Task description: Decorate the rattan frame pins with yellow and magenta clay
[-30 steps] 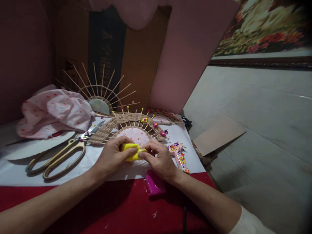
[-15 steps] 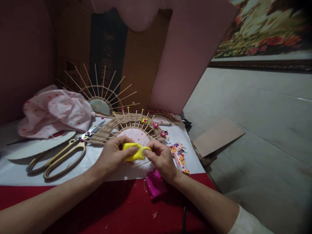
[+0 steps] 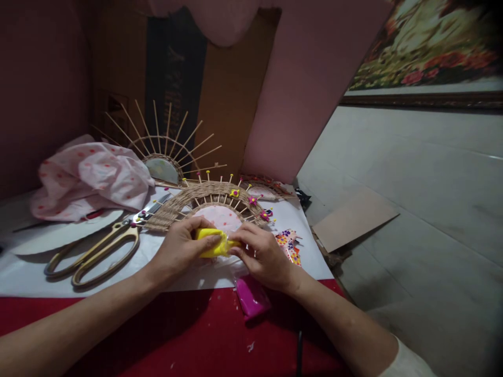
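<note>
My left hand (image 3: 176, 254) is closed around a packet of yellow modelling clay (image 3: 209, 247) in clear plastic, thumb lying across its front. The fingers of my right hand (image 3: 264, 255) pinch the packet's right end, where a bit of yellow clay shows at the fingertips. Just beyond both hands stands a woven twine half-ring (image 3: 208, 192) with sticks tipped by pink and yellow balls, and small clay flowers on its right side. Its pale, dotted half-round centre (image 3: 219, 215) is partly hidden by my hands. Below my right hand lies a magenta clay packet (image 3: 251, 298).
Large scissors (image 3: 106, 256) lie left on white paper (image 3: 157, 280), beside a bundled dotted cloth (image 3: 94, 175). Behind stands another stick frame (image 3: 161, 170). A flower-patterned piece (image 3: 291, 246) is partly hidden by my right hand. The red tabletop (image 3: 188, 335) shows in front.
My right fingers drew a bit of yellow clay rightward, and now cover more of it. My left hand keeps its grip on the packet. The view has shifted slightly.
</note>
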Demonstrator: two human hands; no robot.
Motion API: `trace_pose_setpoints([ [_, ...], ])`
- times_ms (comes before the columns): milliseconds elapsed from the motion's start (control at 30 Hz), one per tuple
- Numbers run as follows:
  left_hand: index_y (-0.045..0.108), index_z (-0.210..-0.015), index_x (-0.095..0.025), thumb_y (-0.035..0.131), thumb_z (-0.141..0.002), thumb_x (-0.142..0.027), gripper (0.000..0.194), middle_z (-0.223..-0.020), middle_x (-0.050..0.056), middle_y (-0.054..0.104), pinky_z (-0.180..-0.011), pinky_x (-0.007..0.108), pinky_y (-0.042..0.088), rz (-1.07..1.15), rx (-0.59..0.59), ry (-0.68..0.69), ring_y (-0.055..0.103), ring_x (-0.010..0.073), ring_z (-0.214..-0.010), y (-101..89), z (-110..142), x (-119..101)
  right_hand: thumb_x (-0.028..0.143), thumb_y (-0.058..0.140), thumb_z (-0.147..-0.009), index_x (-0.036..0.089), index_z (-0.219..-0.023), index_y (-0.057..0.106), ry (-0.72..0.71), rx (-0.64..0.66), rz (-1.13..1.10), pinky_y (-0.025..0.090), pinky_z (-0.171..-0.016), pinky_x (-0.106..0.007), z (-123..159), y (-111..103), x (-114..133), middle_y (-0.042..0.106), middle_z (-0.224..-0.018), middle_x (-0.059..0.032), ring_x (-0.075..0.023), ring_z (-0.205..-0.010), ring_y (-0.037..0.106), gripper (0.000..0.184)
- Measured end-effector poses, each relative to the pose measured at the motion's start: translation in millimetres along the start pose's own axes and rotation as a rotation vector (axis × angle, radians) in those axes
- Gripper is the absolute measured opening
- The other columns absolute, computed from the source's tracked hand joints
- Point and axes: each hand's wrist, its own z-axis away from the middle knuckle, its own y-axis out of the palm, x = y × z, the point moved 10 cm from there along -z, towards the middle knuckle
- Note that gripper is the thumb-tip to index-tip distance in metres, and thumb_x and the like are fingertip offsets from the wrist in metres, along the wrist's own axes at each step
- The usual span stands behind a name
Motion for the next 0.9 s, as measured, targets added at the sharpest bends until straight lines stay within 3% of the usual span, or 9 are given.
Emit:
trace_pose_setpoints([
  [267, 0.061, -0.072, -0.014, 0.073, -0.061, -0.036, 0.028, -0.061, -0.001, 0.060, -0.045, 0.022, 0.048, 0.022, 0.053, -0.016, 0.057, 0.0131, -0.052, 8.9, 2.4, 3.1, 0.013, 0.051, -0.080, 0.014, -0.078, 0.053, 0.056, 0.142, 0.163, 0.038, -0.064, -0.030, 2.3, 16.4, -4.4, 0.053, -0.078, -0.0062, -0.0177, -0.073, 0.049, 0.004],
  [333, 0.061, -0.074, -0.014, 0.073, -0.061, -0.035, 0.027, -0.061, -0.001, 0.060, -0.045, 0.023, 0.048, 0.014, 0.050, 0.002, 0.056, 0.0131, -0.050, 9.2, 3.1, -1.0, 0.014, 0.050, -0.081, 0.015, -0.073, 0.052, 0.115, 0.126, 0.031, 0.037, -0.064, -0.029, 0.9, 14.0, -10.9, 0.052, -0.074, -0.0040, -0.0160, -0.070, 0.048, 0.009],
  [500, 0.059, -0.075, -0.015, 0.073, -0.062, -0.036, 0.028, -0.063, -0.001, 0.062, -0.045, 0.024, 0.050, 0.045, -0.005, -0.029, 0.059, 0.0142, -0.049, 4.4, 4.8, -3.5, 0.029, 0.052, -0.084, 0.018, -0.074, 0.052, 0.360, -0.005, -0.568, 0.036, -0.052, -0.023, 3.1, 10.4, -39.9, 0.046, -0.063, 0.0029, -0.0099, -0.055, 0.041, 0.016],
  [567, 0.059, -0.075, -0.016, 0.074, -0.060, -0.037, 0.030, -0.063, 0.000, 0.062, -0.045, 0.026, 0.051, 0.074, -0.020, -0.065, 0.060, 0.0149, -0.050, 2.9, 4.9, -0.4, 0.033, 0.052, -0.085, 0.018, -0.076, 0.052, 0.420, -0.056, -0.645, 0.032, -0.046, -0.021, 5.5, 9.8, -48.0, 0.043, -0.060, 0.0045, -0.0085, -0.050, 0.036, 0.017],
  [700, 0.059, -0.075, -0.016, 0.076, -0.058, -0.037, 0.032, -0.065, -0.001, 0.061, -0.045, 0.026, 0.051, 0.109, -0.039, -0.115, 0.060, 0.0149, -0.051, 0.6, 3.7, 4.4, 0.020, 0.052, -0.085, 0.018, -0.082, 0.058, 0.322, -0.138, -0.331, 0.041, -0.059, -0.024, 3.9, -5.6, -41.1, 0.055, -0.073, 0.0001, -0.0114, -0.065, 0.048, 0.007],
  [800, 0.059, -0.074, -0.015, 0.076, -0.057, -0.036, 0.032, -0.064, -0.001, 0.060, -0.044, 0.023, 0.049, 0.092, -0.056, -0.108, 0.058, 0.0132, -0.051, -1.7, 2.6, 2.1, 0.009, 0.050, -0.083, 0.019, -0.094, 0.060, 0.173, -0.070, -0.094, 0.043, -0.074, -0.030, 1.1, -5.5, -23.3, 0.060, -0.089, -0.0040, -0.0152, -0.082, 0.054, 0.019],
  [900, 0.059, -0.073, -0.014, 0.076, -0.058, -0.035, 0.031, -0.062, -0.002, 0.059, -0.043, 0.022, 0.048, 0.068, -0.070, -0.101, 0.056, 0.0122, -0.050, -3.8, 2.4, 1.1, 0.013, 0.052, -0.084, 0.018, -0.104, 0.058, 0.115, 0.026, 0.008, 0.044, -0.077, -0.032, 1.4, 1.1, -15.5, 0.059, -0.097, -0.0068, -0.0175, -0.087, 0.054, 0.022],
])
